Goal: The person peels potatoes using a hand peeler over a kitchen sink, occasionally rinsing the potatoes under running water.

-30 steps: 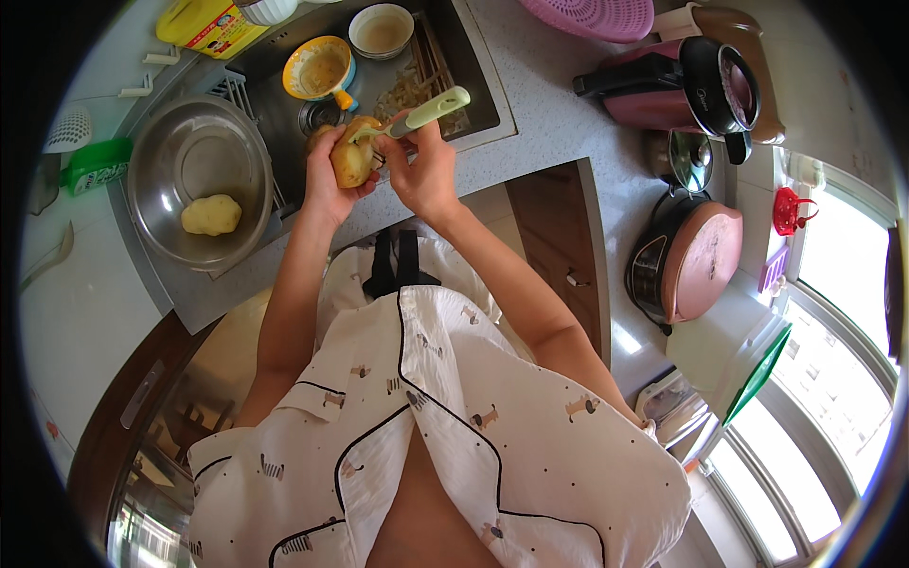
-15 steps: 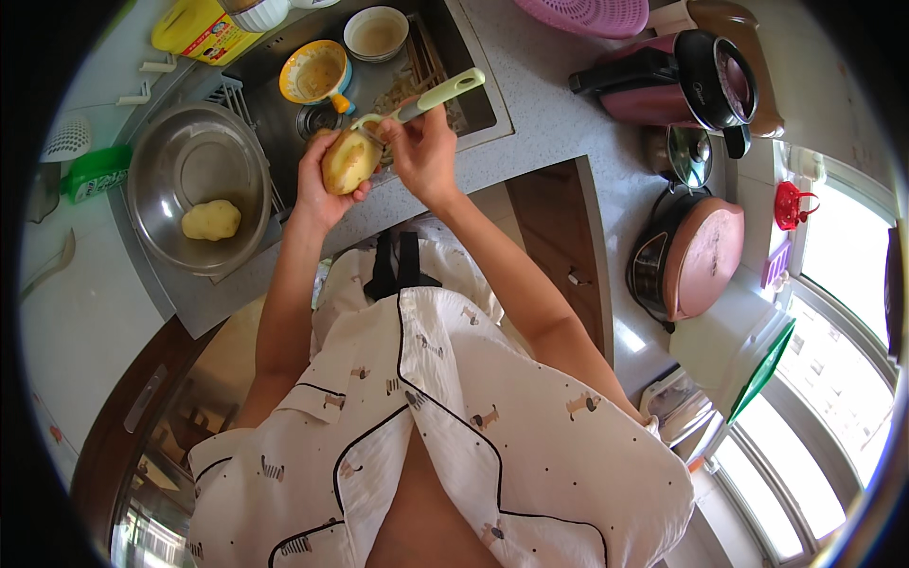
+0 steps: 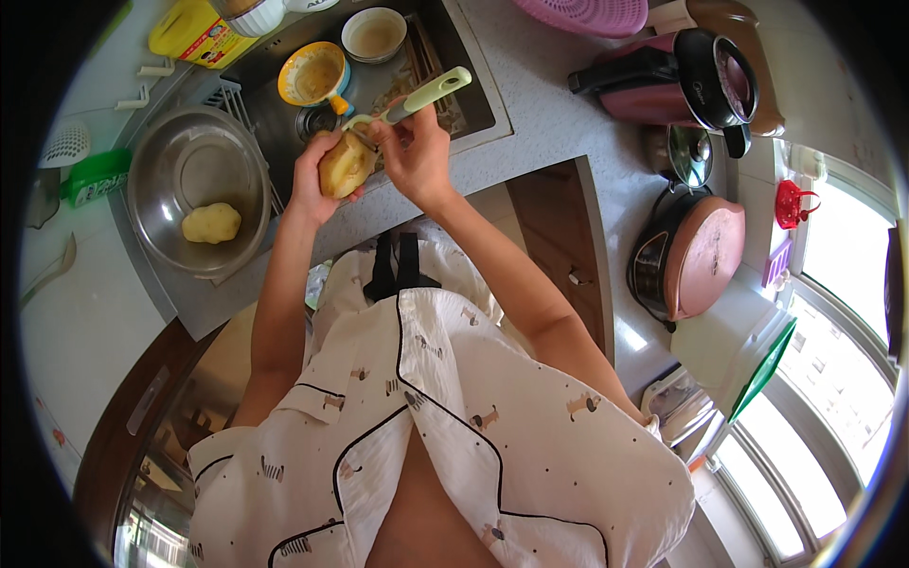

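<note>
My left hand (image 3: 312, 182) is closed around a partly peeled potato (image 3: 347, 167), held over the near edge of the sink (image 3: 275, 104). Brownish patches of skin show on the potato's yellow surface. In my right hand (image 3: 417, 156) is a peeler (image 3: 431, 97) with a pale green and grey handle that points up to the right. The peeler's head lies at the potato's upper right end; its blade is partly hidden by my fingers. To the left, a pale peeled potato (image 3: 212, 223) rests in a wide steel bowl (image 3: 151, 180).
In the sink stand an orange-rimmed bowl with a handle (image 3: 312, 76) and a white bowl (image 3: 375, 36), beside scattered peelings. On the right counter are a maroon electric kettle (image 3: 653, 80), a small lidded pot (image 3: 678, 156) and a larger black pot (image 3: 653, 256). A pink colander (image 3: 587, 14) sits behind.
The peeler and my right hand have shifted slightly left and down along the potato. The potato has turned a little in my left hand.
</note>
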Available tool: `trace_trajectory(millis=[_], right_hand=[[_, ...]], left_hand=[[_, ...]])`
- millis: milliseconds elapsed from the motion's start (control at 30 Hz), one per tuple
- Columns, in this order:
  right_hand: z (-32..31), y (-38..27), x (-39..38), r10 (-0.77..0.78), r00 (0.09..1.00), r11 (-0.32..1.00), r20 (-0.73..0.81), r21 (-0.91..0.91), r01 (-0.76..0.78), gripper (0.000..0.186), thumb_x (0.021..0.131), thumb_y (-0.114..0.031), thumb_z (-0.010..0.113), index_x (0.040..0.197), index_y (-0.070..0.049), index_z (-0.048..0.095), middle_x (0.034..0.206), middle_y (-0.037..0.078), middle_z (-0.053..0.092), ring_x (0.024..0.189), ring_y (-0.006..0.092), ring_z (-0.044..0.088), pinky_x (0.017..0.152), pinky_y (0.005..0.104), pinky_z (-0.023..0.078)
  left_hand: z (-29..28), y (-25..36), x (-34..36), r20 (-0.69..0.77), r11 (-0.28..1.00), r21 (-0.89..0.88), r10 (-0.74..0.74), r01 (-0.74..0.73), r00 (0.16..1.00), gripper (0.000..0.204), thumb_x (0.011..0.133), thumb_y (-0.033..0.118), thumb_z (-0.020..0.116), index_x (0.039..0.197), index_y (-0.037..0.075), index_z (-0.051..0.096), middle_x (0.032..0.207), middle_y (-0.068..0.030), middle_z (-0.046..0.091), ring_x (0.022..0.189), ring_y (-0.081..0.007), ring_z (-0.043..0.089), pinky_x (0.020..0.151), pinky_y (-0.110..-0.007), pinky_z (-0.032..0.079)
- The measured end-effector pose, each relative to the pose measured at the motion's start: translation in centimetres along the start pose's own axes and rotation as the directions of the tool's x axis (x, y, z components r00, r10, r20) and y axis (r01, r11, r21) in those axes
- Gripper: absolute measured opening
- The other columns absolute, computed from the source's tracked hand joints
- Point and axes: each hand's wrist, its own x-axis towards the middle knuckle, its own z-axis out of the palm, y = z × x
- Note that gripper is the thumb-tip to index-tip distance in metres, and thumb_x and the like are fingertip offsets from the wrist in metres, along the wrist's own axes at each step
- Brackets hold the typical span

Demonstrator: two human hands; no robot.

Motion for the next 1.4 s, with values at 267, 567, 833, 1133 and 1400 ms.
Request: trace_trajectory(millis=[267, 567, 833, 1133, 1400], right_hand=[[-2.7, 5.5, 2.5, 0.101, 0.989, 0.915, -0.109, -0.381, -0.136, 0.035, 0.087, -0.011, 0.07, 0.108, 0.001, 0.045, 0.069, 0.018, 0.064, 0.062, 0.0369, 0.065, 0.057, 0.0434, 0.05], [1.2, 2.6, 0.2, 0.291, 0.943, 0.862, 0.164, 0.383, -0.332, 0.033, 0.097, -0.012, 0.062, 0.12, 0.003, 0.043, 0.097, 0.014, 0.069, 0.079, 0.018, 0.069, 0.068, 0.0297, 0.056], [-1.1, 4.9, 1.7, 0.174, 0.984, 0.983, -0.037, 0.062, -0.172, 0.028, 0.093, -0.01, 0.067, 0.112, 0.001, 0.05, 0.092, 0.012, 0.07, 0.077, 0.0175, 0.066, 0.069, 0.0319, 0.053], [1.0, -0.8, -0.7, -0.019, 0.973, 0.995, 0.232, -0.088, 0.041, 0.032, 0.087, -0.007, 0.07, 0.113, -0.003, 0.052, 0.092, 0.019, 0.067, 0.079, 0.0354, 0.069, 0.068, 0.0399, 0.054], [-1.7, 7.4, 3.3, 0.037, 0.999, 0.907, -0.03, -0.419, -0.046, 0.026, 0.088, -0.01, 0.068, 0.104, -0.002, 0.048, 0.079, 0.022, 0.066, 0.072, 0.0417, 0.066, 0.06, 0.0466, 0.05]], left_hand=[[0.3, 0.5, 0.7, -0.015, 0.999, -0.01, -0.049, 0.049, 0.999, 0.044, 0.093, 0.047, 0.055, 0.116, 0.01, 0.062, 0.089, -0.0116, 0.067, 0.065, -0.0266, 0.064, 0.055, -0.035, 0.052], [0.5, -0.4, 1.8, -0.176, 0.987, -0.158, -0.041, 0.013, 0.984, 0.041, 0.094, 0.042, 0.053, 0.118, 0.011, 0.061, 0.115, -0.0074, 0.064, 0.105, -0.0237, 0.062, 0.087, -0.044, 0.055], [-0.8, 0.1, 1.7, 0.002, 0.981, -0.192, -0.026, 0.026, 1.0, 0.04, 0.091, 0.037, 0.057, 0.118, 0.007, 0.062, 0.105, -0.0087, 0.068, 0.096, -0.0257, 0.066, 0.085, -0.042, 0.056], [-0.4, -0.4, 1.8, -0.07, 0.984, -0.17, -0.054, 0.042, 0.996, 0.037, 0.093, 0.037, 0.057, 0.119, 0.012, 0.063, 0.111, -0.0071, 0.069, 0.099, -0.0214, 0.067, 0.081, -0.035, 0.057], [1.6, 0.0, 0.2, 0.02, 0.999, 0.003, 0.051, -0.051, 0.999, 0.038, 0.096, 0.037, 0.053, 0.118, 0.007, 0.06, 0.099, -0.0131, 0.069, 0.068, -0.03, 0.066, 0.053, -0.036, 0.054]])
